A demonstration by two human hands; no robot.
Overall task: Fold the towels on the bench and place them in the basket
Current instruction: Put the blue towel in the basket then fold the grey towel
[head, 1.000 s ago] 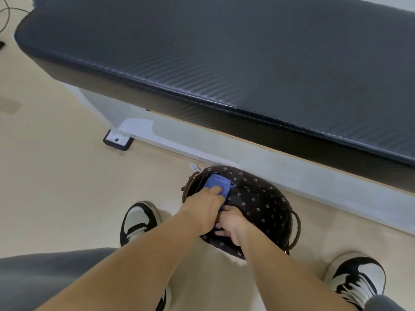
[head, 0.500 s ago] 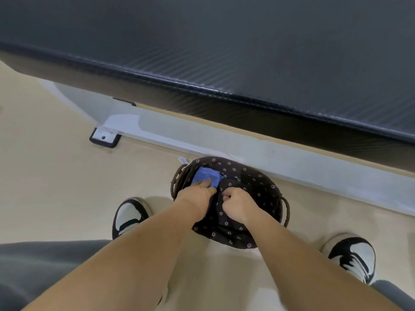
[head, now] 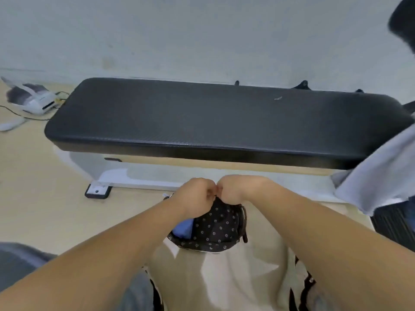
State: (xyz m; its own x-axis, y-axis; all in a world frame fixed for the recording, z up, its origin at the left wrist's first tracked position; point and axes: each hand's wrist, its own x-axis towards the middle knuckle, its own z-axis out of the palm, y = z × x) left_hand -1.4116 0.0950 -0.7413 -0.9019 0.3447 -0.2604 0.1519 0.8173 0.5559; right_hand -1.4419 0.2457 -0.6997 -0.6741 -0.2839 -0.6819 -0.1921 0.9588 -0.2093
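Dark dotted basket [head: 215, 230] lining is pinched by left hand [head: 195, 194] and right hand [head: 238, 189], fingers curled tight (knuckles touching). A blue towel [head: 183, 228] lies inside, beneath the left wrist.

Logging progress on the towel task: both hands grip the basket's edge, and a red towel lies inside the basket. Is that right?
Not quite. The head view shows the towel inside the basket is blue, not red. The rest holds: the left hand and right hand both grip the basket's edge.
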